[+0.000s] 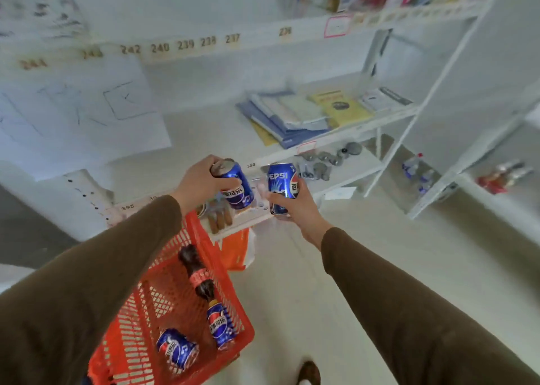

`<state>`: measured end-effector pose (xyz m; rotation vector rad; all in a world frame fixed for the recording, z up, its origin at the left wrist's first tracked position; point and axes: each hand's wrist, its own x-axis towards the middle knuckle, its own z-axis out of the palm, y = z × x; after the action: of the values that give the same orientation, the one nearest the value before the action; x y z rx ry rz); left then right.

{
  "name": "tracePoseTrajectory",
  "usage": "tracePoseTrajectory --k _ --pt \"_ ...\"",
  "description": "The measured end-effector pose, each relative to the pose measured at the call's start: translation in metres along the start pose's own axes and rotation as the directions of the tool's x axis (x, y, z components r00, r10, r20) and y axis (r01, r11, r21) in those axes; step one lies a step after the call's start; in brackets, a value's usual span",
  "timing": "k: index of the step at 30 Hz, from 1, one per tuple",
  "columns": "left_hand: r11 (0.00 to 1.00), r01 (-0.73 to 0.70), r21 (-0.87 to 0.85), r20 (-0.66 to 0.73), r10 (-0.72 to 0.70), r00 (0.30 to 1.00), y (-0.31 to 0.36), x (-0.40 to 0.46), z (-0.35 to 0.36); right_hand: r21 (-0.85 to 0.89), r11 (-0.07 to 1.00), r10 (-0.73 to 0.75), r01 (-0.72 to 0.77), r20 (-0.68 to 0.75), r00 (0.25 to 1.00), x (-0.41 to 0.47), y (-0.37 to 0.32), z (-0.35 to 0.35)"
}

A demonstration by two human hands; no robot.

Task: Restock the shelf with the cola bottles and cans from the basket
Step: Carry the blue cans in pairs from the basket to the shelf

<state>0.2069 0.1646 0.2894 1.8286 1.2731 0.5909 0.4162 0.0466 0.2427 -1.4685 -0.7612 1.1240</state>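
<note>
Item: 2 blue Pepsi cans, glossy, white lettering, silver tops, both raised above the far end of the orange basket [187, 282], near the low white shelf [344, 168]. Left can [235, 184]: tilted, gripped from above by the left hand [201, 180], fingers curled round its top. Right can [282, 187]: upright, clasped from beneath by the right hand [295, 206]. In the basket: 1 dark cola bottle [198, 273], 1 blue-labelled bottle [220, 324], 1 can [176, 348], all lying down.
</note>
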Motion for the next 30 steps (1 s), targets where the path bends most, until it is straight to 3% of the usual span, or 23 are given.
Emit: tracePoseTrajectory --k 8,14,21,30 --pt "0.963 -0.211 -0.168 0.269 0.25 0.93 0.184 0.022 0.199 0.261 0.965 0.037 0.035 -0.266 0.963 -0.075 -0.043 -0.231" --pt "0.918 -0.326 -0.227 0.427 0.395 0.814 0.32 -0.005 0.392 0.193 0.974 -0.02 0.118 -0.448 0.894 -0.148 -0.038 -0.425" --pt "0.878 -0.363 -0.311 0.577 0.478 0.662 0.447 -0.049 0.575 0.112 0.972 -0.062 0.208 -0.729 0.682 -0.225 -0.032 -0.612" --pt "0.812 -0.444 -0.378 0.684 0.568 0.458 0.579 -0.057 0.788 0.052 0.967 -0.065 0.25 -0.897 0.438 -0.254 -0.023 -0.816"
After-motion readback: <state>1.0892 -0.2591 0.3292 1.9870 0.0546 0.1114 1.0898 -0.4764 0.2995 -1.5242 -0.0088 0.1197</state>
